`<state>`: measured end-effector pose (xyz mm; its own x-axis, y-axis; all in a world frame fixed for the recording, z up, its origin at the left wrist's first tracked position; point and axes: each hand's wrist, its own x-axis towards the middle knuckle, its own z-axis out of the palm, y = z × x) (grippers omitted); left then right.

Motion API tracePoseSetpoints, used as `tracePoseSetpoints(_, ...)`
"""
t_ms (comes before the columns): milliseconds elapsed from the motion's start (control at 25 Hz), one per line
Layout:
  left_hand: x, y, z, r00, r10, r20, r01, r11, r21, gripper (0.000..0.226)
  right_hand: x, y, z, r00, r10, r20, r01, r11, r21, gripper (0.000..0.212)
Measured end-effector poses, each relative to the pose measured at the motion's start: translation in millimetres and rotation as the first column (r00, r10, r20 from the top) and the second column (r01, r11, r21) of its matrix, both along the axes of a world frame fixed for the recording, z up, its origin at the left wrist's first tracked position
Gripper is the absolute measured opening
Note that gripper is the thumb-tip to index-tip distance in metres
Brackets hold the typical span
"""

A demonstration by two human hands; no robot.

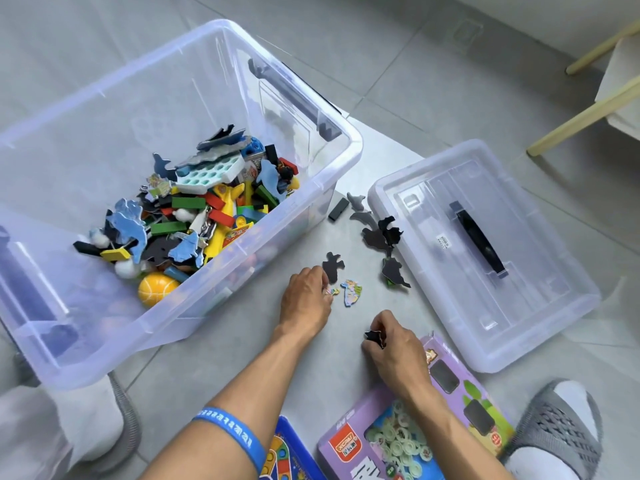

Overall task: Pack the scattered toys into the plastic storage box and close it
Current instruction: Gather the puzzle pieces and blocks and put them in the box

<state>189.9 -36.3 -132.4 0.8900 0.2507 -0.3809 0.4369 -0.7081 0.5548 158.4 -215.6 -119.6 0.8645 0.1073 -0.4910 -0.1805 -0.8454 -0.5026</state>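
Several flat puzzle pieces (381, 237) scattered on the floor (398, 81) between box (311, 188) and lid (519, 341). Left hand (306, 299) pinching one, right hand (394, 344) clamped on another. Probably thin, light, stiff; best nipped at the edges.

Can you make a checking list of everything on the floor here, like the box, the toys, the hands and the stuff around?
Surface: grey tiled floor.
Job's things: open storage box part-filled with toys; lid lies beside it; puzzle pieces scattered between.
Clutter: purple game box, blue board.
Hands: left hand picking up pieces; right hand holds a dark piece.
Cables: nothing seen.
Surroundings: wooden furniture legs, grey slippers.
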Motion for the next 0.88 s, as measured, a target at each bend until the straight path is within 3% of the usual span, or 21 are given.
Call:
tracePoseSetpoints(160,-3,-6,-5,0.999,0.036,-0.005,-0.036,0.997,-0.065,0.022,21,2,4,0.955,-0.297,0.008,0.288,0.931,0.225,0.018)
tracePoseSetpoints(280,-11,-7,-6,0.997,0.073,-0.039,-0.077,0.993,-0.093,0.004,60,9,6,0.852,-0.524,-0.015,0.496,0.797,0.344,0.019)
tracePoseSetpoints(360,-15,-8,-4,0.994,0.110,0.003,-0.109,0.985,-0.133,0.009,86,13,4,0.794,-0.603,-0.075,0.586,0.727,0.357,0.026)
tracePoseSetpoints(440,-8,-7,-1,0.993,0.085,0.077,-0.075,0.989,-0.124,0.013,100,15,1,0.862,-0.508,-0.011,0.499,0.842,0.206,0.037)
tracePoseSetpoints(560,26,0,0,0.997,-0.014,0.079,0.015,1.000,-0.020,0.013,99,20,-1,0.957,-0.270,0.105,0.272,0.962,-0.004,0.023)
tracePoseSetpoints(680,38,-2,1,0.994,-0.110,0.025,0.108,0.992,0.061,0.010,83,21,-3,0.978,-0.136,0.160,0.156,0.981,-0.117,0.015)
tracePoseSetpoints(880,18,-18,2,0.993,-0.119,0.001,0.119,0.993,0.000,0.015,62,10,-3,0.964,-0.181,0.194,0.202,0.975,-0.092,0.016)
